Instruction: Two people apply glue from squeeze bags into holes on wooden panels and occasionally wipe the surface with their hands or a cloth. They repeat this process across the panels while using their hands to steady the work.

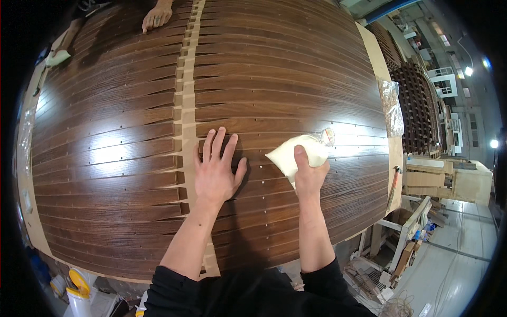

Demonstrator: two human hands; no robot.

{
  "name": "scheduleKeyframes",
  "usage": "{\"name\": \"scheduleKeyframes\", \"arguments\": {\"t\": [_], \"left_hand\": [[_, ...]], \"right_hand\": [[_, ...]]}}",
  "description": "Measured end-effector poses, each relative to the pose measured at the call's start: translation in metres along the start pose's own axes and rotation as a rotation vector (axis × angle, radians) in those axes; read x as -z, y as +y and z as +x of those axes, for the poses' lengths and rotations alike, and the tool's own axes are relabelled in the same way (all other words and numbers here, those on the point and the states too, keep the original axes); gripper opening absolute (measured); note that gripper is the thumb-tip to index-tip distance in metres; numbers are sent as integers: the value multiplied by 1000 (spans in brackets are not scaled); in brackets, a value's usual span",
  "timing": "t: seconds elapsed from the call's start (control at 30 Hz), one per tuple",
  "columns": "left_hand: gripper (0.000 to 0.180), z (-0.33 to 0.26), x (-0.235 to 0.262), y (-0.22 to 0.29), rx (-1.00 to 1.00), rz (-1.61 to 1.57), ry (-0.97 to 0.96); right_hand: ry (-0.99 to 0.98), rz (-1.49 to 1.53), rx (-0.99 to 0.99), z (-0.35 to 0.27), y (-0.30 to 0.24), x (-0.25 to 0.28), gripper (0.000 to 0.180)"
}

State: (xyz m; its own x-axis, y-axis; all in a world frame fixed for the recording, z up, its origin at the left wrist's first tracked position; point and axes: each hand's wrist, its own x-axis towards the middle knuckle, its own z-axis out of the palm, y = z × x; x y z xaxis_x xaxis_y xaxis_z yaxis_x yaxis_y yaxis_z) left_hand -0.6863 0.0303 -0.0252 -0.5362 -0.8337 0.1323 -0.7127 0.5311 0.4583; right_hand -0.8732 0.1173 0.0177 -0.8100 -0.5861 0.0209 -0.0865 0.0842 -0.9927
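Observation:
In my right hand (310,177) is a soft plastic bag (288,153) filled with cream-coloured paste, my thumb lying across its top. Its clear, gathered end (327,137) sticks out past my knuckles, and a corner points down toward the boards. My left hand (215,171) lies palm down with fingers spread, over the edge of a pale strip (185,100) and the dark brown wood-grain boards (253,111). White dots (263,182) fill several small holes in a row between my hands. Other holes look dark.
Across the panel at the far left, another person's hand (158,17) rests on the boards, and a similar pale bag (57,58) is near their other arm. A red-ended tool (394,182) lies on the right edge. Below left stands a white bucket with a yellow lid (79,282).

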Motion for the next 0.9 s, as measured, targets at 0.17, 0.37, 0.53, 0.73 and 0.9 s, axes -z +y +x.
{"name": "scheduleKeyframes", "arguments": {"t": [0.17, 0.37, 0.53, 0.73, 0.9], "left_hand": [[61, 0, 1, 2, 4, 7, 0], [62, 1, 4, 2, 30, 28, -45], [63, 2, 2, 2, 31, 11, -52], [62, 2, 5, 2, 23, -15, -32], [61, 3, 3, 4, 32, -8, -37]], "right_hand": [[-41, -42, 9, 8, 4, -13, 33], [-67, -150, -29, 9, 14, -15, 36], [-85, -198, 6, 6, 5, -12, 37], [-17, -73, 45, 23, 1, -16, 35], [-53, -41, 38, 39, 4, -28, 33]]}}
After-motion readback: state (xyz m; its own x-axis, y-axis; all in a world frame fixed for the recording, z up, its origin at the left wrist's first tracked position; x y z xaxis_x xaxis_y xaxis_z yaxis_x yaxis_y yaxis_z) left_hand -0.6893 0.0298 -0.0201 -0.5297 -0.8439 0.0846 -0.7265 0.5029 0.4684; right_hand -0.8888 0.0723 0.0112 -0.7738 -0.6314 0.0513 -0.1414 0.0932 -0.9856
